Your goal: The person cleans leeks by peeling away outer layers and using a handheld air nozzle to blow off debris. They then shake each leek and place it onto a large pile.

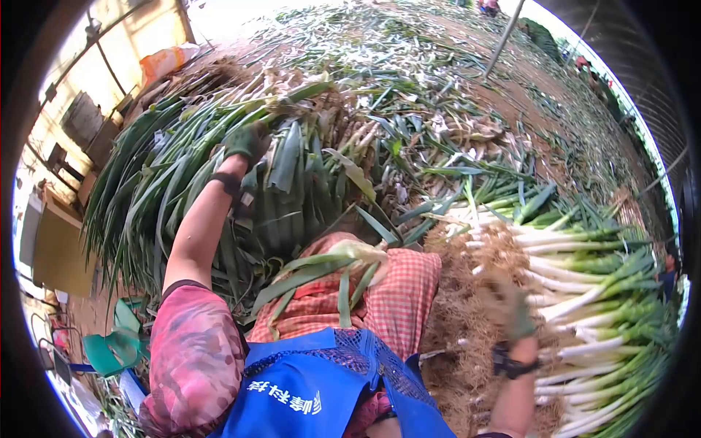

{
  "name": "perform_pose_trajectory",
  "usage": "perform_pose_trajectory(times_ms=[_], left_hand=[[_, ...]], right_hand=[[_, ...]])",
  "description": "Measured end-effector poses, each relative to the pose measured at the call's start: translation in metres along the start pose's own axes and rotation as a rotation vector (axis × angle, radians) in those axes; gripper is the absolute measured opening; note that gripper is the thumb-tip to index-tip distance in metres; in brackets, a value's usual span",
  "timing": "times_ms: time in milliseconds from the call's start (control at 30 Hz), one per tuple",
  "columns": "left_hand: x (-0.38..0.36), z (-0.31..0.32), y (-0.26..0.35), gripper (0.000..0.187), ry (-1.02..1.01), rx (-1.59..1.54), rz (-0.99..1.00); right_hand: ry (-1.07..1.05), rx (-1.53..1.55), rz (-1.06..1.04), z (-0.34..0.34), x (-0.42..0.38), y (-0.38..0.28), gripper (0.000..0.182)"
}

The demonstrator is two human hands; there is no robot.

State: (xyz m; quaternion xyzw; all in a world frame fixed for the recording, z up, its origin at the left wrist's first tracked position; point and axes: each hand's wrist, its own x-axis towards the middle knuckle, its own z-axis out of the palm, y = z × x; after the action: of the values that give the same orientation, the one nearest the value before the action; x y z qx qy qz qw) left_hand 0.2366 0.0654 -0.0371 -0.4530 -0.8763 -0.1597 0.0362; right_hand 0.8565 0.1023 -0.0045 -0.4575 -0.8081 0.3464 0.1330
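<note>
My left hand (pixel 248 143), in a dark green glove, reaches into the big heap of untrimmed leeks (pixel 168 157). Its fingers look curled around a leek among the long green leaves, though they are partly covered. My right hand (pixel 515 312), also gloved, is smeared by motion over the brown roots (pixel 467 321) of the cleaned leeks (pixel 584 292), so its fingers cannot be read. These leeks lie side by side at my right, white stems and green tops pointing outward. Across my checked lap lies a loose leek (pixel 350 254) with hanging leaves.
Leaf scraps (pixel 409 58) cover the ground ahead. A thin pole (pixel 504 40) rises at the upper right. At my left are a green plastic object (pixel 117 347) and a yellowish box-like thing (pixel 62 244); an orange and white sack (pixel 166 62) lies behind the heap.
</note>
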Motion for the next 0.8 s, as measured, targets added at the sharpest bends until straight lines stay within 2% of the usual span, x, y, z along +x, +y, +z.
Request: perform_pose_trajectory(times_ms=[33,67,100,167,200,233,267,333,367,400,433,500,533,567,667,733,767,800], left_hand=[[0.019,-0.003,-0.004,0.042,0.021,-0.002,-0.022],[0.039,0.006,-0.02,0.044,0.129,-0.02,0.018],[0.056,0.004,-0.028,0.049,0.089,0.009,-0.037],[0.08,-0.004,-0.037,0.055,-0.09,0.051,-0.132],[0.084,-0.008,-0.04,0.064,-0.182,0.046,-0.138],[0.12,0.029,-0.077,0.078,-0.33,0.102,-0.177],[0.122,0.036,-0.082,0.086,-0.347,0.109,-0.221],[0.123,0.046,-0.076,0.101,-0.366,0.246,-0.281],[0.124,0.048,-0.07,0.101,-0.306,0.333,-0.251],[0.127,0.055,-0.073,0.097,-0.252,0.366,-0.236],[0.131,0.061,-0.076,0.094,-0.199,0.399,-0.219],[0.143,0.04,-0.067,0.078,-0.338,0.367,-0.27],[0.151,0.04,-0.068,0.065,-0.332,0.411,-0.228],[0.162,0.051,-0.08,0.061,-0.371,0.296,-0.195],[0.152,0.045,-0.061,0.057,-0.466,0.309,-0.055],[0.125,0.021,-0.031,0.062,-0.555,0.35,0.016],[0.11,0.021,-0.033,0.053,-0.431,0.096,0.227],[0.097,-0.003,-0.005,0.055,-0.7,0.152,0.116]], right_hand=[[-0.052,0.013,-0.027,0.036,0.021,-0.017,0.04],[-0.162,0.014,-0.032,0.069,0.043,-0.019,0.04],[-0.271,0.013,-0.037,0.098,0.061,-0.02,0.041],[-0.315,0.031,-0.116,0.141,0.079,-0.044,0.042],[-0.329,0.076,-0.091,0.162,0.086,-0.041,0.041],[-0.344,0.121,-0.06,0.184,0.09,-0.031,0.041],[-0.356,0.167,-0.029,0.197,0.094,-0.029,0.04],[-0.31,0.016,-0.032,0.21,0.105,-0.027,0.038],[-0.287,-0.062,-0.035,0.213,0.11,-0.026,0.037],[-0.209,-0.045,-0.07,0.218,0.112,-0.019,0.036],[-0.212,0.003,-0.017,0.22,0.119,-0.017,0.034],[-0.221,0.105,0.092,0.225,0.129,-0.015,0.03],[-0.23,0.358,0.108,0.232,0.138,-0.012,0.026],[-0.25,0.456,0.159,0.234,0.144,-0.01,0.026],[-0.337,0.725,0.306,0.226,0.174,-0.027,0.026],[-0.41,0.916,0.289,0.228,0.203,-0.053,0.033],[-0.449,1.012,0.28,0.234,0.221,-0.068,0.037],[-0.503,1.137,0.214,0.243,0.239,-0.082,0.046]])
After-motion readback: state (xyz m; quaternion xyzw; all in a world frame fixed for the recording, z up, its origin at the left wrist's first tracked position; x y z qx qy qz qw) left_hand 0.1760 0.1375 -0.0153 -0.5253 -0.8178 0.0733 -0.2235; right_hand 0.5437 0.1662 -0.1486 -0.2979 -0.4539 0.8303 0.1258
